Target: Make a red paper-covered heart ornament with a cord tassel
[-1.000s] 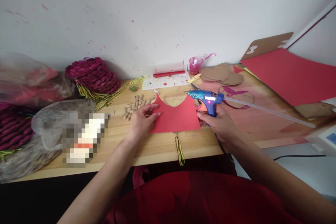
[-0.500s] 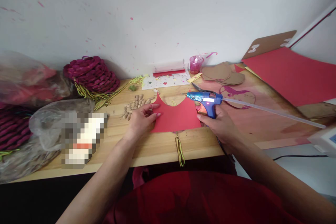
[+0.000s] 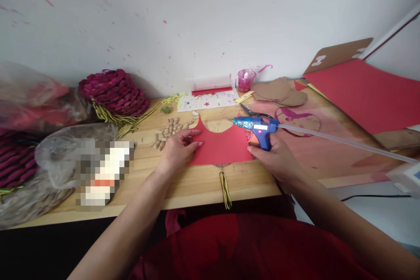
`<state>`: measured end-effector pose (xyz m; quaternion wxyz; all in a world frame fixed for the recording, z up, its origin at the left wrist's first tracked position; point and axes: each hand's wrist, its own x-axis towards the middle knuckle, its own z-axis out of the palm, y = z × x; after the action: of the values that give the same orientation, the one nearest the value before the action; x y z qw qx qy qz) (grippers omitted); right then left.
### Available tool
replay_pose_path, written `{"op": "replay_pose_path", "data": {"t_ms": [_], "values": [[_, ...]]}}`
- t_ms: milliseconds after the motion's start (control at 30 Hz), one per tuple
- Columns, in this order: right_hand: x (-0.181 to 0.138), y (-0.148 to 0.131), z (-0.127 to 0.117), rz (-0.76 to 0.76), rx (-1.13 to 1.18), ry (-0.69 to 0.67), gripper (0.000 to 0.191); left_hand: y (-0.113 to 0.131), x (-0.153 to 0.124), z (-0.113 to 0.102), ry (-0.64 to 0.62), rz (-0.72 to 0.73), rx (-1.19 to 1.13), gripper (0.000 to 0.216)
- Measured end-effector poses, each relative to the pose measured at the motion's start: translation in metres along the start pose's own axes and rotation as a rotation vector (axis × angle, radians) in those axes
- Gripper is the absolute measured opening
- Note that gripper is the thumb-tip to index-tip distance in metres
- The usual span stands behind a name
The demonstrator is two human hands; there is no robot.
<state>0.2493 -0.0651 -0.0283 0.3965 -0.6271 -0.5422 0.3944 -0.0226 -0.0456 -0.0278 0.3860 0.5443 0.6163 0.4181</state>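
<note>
My left hand (image 3: 179,148) pinches the left edge of a red sheet (image 3: 221,146) with a curved cut along its far side. In my right hand (image 3: 274,155) is a blue glue gun (image 3: 256,127), its nozzle pointing left above the sheet's right part. A long clear glue stick (image 3: 341,141) sticks out of the back of the gun, and a small red light glows on its body. Yellow-green and dark cords (image 3: 225,188) come out from under the sheet and hang over the table's front edge. What lies beneath the sheet is mostly hidden.
Peanuts (image 3: 170,131) lie beyond my left hand. Scissors (image 3: 256,111), cardboard pieces (image 3: 275,92) and a pink-stained cup (image 3: 245,79) are at the back. Left are a purple braided bundle (image 3: 114,96) and plastic bags (image 3: 65,153); a big red sheet (image 3: 367,96) lies right.
Hardly anything differs. The red sheet and my left hand have shifted very slightly to the right, while the glue gun stays over the sheet's right side.
</note>
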Motion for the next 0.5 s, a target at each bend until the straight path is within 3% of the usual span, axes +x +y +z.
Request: {"op": "replay_pose_path", "data": {"t_ms": [500], "values": [[0.000,0.003,-0.005,0.045,-0.032,-0.016,0.011,-0.015,0.005,0.002,0.008,0.086,0.132,0.035]]}}
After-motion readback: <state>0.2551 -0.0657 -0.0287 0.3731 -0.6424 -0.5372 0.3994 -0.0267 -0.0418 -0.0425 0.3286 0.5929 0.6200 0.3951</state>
